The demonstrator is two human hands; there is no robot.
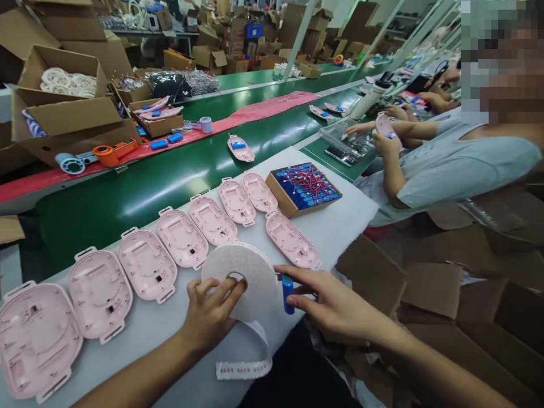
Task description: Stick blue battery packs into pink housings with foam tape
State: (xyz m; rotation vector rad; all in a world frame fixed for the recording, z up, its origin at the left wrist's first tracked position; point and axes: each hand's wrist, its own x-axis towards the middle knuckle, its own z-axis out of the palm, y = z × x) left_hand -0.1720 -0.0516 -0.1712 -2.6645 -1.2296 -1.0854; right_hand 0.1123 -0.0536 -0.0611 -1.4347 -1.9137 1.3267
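My left hand [210, 309] grips a large white roll of foam tape [250, 272], with a finger hooked into its core hole. A loose strip of tape [244, 368] hangs from the roll over the table edge. My right hand [329, 300] holds a blue cylindrical battery [288, 293] upright against the side of the roll. Several pink plastic shells [147, 263] lie in a row on the white table [335, 226] just beyond the roll.
An open box of blue batteries with red wires [304, 187] stands behind the shells. A green conveyor belt [170, 175] carries a pink shell [241, 148]. A co-worker's hands [385, 141] hold a pink part at right. Cardboard boxes [63, 107] stack at far left.
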